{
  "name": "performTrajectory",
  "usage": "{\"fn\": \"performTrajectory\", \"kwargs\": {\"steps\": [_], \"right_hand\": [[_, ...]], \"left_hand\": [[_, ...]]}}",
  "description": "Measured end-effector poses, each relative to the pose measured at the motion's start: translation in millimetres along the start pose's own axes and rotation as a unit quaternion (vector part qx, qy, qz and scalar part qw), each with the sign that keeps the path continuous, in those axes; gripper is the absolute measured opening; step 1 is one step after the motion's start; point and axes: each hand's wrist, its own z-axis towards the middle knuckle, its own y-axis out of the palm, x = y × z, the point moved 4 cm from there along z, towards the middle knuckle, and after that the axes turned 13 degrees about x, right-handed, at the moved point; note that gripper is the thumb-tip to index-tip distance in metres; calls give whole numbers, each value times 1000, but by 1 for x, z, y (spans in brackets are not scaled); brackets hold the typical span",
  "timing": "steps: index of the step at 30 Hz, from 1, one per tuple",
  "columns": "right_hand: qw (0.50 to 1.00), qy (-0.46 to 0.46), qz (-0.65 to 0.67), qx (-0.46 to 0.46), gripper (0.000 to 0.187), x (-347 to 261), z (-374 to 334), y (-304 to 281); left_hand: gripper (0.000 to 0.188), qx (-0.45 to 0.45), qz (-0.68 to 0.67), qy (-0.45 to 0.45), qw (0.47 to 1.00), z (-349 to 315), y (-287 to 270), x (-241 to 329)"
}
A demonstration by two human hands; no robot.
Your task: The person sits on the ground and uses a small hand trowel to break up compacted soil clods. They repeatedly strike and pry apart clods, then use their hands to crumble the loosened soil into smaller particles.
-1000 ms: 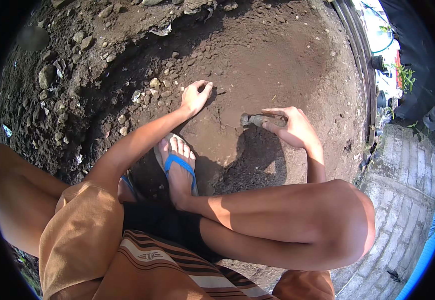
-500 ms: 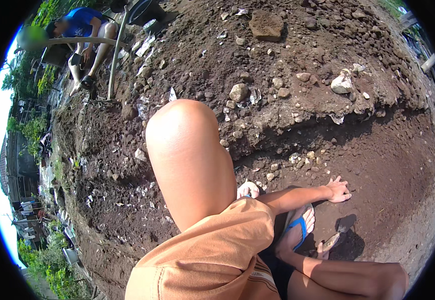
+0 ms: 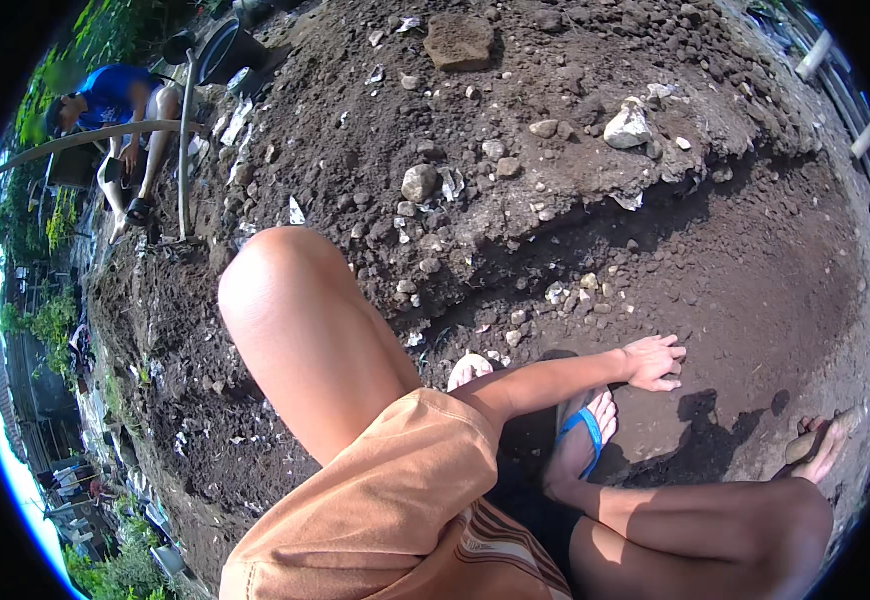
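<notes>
My left hand [image 3: 652, 362] rests palm down on the brown soil, fingers spread, with nothing in it. Its forearm passes beside my bent left leg. Close to it is my foot in a blue flip-flop [image 3: 582, 432]. Beyond my right knee, at the far right, my right hand [image 3: 831, 450] is closed around a small hand tool with a wooden handle [image 3: 805, 444]. The tool's working end is hard to make out here. Part of the right arm is hidden behind the knee.
A dug earth edge [image 3: 575, 225] runs above a smoother soil patch. Small stones [image 3: 587, 290] and a pale rock [image 3: 627, 127] lie about. At upper left, a person in blue [image 3: 120, 95] sits by a long-handled tool [image 3: 186, 150] and a dark tub [image 3: 230, 50].
My right hand has moved right with the wooden-handled tool, out past my right knee. My left hand stays on the soil. The view has shifted, so the ground appears farther left.
</notes>
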Motion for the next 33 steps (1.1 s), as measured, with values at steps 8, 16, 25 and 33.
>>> {"fn": "performTrajectory", "kwargs": {"steps": [8,16,25,33], "right_hand": [[973,128,-104,-159,58,42,-25,-66],[794,-285,-145,-516,26,-257,-119,27],[821,-174,-416,-350,57,12,-72,4],[893,55,-311,-319,59,72,-16,82]], "left_hand": [[26,122,-90,-151,977,-10,-29,-17],[43,104,-172,-243,949,-26,-25,-37],[62,46,-303,-360,881,-12,-9,-52],[91,105,-292,-470,826,-15,5,-69]]}}
